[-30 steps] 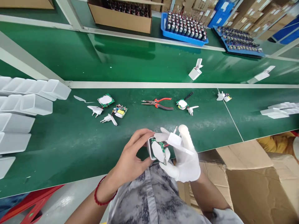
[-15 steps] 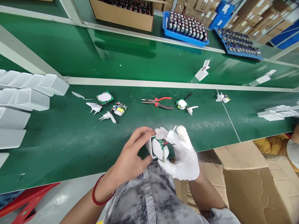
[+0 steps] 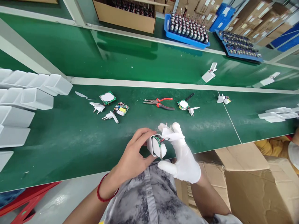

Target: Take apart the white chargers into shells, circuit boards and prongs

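Note:
My bare left hand (image 3: pixel 137 152) grips a white plastic housing (image 3: pixel 150 146) by its sides, above the bench edge. A green circuit board (image 3: pixel 157 140) with a white oval pad (image 3: pixel 157 147) sits partly inside the housing's open end. Red and black wires run from the board to a white plug end piece (image 3: pixel 171 135) with prongs. My right hand (image 3: pixel 183 155), in a white glove, has its fingers against that plug piece and seems to hold it between them. The right thumb is stretched out below, apart from the housing.
Red-handled pliers (image 3: pixel 158 102) lie behind my hands on the green bench (image 3: pixel 70 137). Loose boards with plugs (image 3: pixel 97 107) lie around them. White housings (image 3: pixel 37 98) stand in rows at left. An open carton (image 3: pixel 249 186) is at lower right, near another person's yellow sleeve (image 3: pixel 268 146).
The board has gone deeper into the housing. My right thumb and palm have drawn away from the board, while the fingers stay at the plug piece. The view has shifted slightly.

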`<state>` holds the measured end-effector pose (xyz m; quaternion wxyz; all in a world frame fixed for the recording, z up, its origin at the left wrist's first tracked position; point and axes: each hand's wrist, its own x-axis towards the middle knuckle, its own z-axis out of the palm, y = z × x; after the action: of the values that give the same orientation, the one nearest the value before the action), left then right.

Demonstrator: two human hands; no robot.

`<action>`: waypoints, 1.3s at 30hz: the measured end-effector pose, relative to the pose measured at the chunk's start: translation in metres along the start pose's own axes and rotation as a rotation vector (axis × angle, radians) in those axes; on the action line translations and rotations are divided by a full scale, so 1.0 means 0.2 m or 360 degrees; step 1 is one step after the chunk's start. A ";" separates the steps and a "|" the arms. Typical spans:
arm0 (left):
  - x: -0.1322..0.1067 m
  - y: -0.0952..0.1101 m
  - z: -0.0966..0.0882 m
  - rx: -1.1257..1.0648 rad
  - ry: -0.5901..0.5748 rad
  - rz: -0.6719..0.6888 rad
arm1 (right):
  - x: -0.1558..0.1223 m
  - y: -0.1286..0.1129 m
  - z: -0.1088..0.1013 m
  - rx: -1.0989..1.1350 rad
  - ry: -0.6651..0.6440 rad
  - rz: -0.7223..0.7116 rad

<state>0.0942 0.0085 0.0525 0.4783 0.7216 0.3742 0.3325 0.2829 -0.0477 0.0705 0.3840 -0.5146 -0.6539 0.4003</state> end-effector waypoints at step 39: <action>-0.05 -0.04 -0.03 0.0103 0.0379 0.0357 | 0.14 -0.04 0.27 0.1048 0.0170 0.0658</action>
<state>0.0827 0.0047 0.0457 0.3670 0.7293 0.3559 0.4547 0.2256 -0.0280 0.0602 0.4731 -0.5049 -0.3521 0.6302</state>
